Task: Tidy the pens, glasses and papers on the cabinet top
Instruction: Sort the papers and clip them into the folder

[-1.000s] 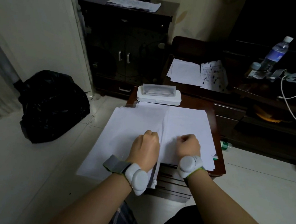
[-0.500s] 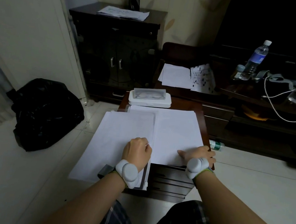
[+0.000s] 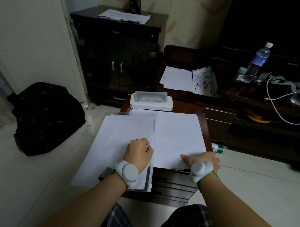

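1. White paper is under both hands: the left hand (image 3: 138,153) is curled into a fist at the inner edge of the left sheet (image 3: 114,146), seemingly pinching that edge, though the view is too dim to be sure.
2. The right hand (image 3: 203,159) lies flatter, thumb out, pressing the near right corner of the right sheet (image 3: 177,136).
3. A second ago both hands were fists side by side at the middle of the papers; since then the right hand has slid out to the corner and opened, while the left has stayed near the seam. I judge this to be squaring or spreading the sheets before gathering them, so the paper part of the tidying is under way, not finished.
4. Both sheets rest on the small dark counter (image 3: 204,120), the left one overhanging its left and near edges.
5. Just beyond the papers, at the far edge of the counter, sits a white glasses case (image 3: 151,101), well apart from either hand.
6. Farther off, a pen holder (image 3: 135,1) and more papers (image 3: 124,16) stand on the tall dark cabinet (image 3: 115,51) against the wall.
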The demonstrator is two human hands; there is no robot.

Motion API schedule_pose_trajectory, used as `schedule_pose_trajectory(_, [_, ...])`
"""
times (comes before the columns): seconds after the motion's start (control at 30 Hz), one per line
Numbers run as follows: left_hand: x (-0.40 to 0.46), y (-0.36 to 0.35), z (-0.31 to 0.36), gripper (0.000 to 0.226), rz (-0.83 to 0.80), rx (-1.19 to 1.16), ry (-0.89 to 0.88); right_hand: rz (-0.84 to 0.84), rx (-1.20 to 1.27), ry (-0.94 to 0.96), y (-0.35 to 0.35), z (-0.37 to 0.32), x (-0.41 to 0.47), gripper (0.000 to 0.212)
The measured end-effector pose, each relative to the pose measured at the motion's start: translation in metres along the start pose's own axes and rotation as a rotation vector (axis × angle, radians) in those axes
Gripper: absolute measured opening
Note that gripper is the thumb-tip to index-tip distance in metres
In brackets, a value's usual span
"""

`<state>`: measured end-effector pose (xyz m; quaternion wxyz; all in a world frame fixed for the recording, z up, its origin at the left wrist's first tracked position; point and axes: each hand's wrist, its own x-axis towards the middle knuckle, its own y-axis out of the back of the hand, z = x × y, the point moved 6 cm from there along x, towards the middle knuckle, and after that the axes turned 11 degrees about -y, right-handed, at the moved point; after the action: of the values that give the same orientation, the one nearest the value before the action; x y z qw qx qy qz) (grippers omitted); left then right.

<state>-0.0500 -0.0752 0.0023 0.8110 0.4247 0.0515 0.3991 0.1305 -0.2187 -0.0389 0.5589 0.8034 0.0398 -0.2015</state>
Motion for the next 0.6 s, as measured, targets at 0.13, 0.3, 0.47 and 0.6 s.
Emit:
schedule_pose_trajectory(0.13, [-0.001, -0.001, 0.0, 0.019, -0.009, -0.005, 0.005, 0.038, 0.029, 0.066, 0.003, 0.001, 0.003, 0.085])
schedule_pose_trajectory(0.3, [0.0, 0.0, 0.002, 0.019, 0.001, 0.014, -0.005, 0.193, 0.056, 0.151, 0.006, -0.003, 0.003, 0.033])
schedule_pose_trajectory(0.47, [0.0, 0.001, 0.002, 0.021, -0.002, 0.002, 0.015, 0.144, 0.17, 0.211, 0.008, -0.003, 0.001, 0.024])
schedule_pose_trajectory(0.6, [0.0, 0.001, 0.002, 0.02, -0.006, 0.008, 0.003, -0.02, 0.463, 0.252, 0.009, -0.001, -0.01, 0.033])
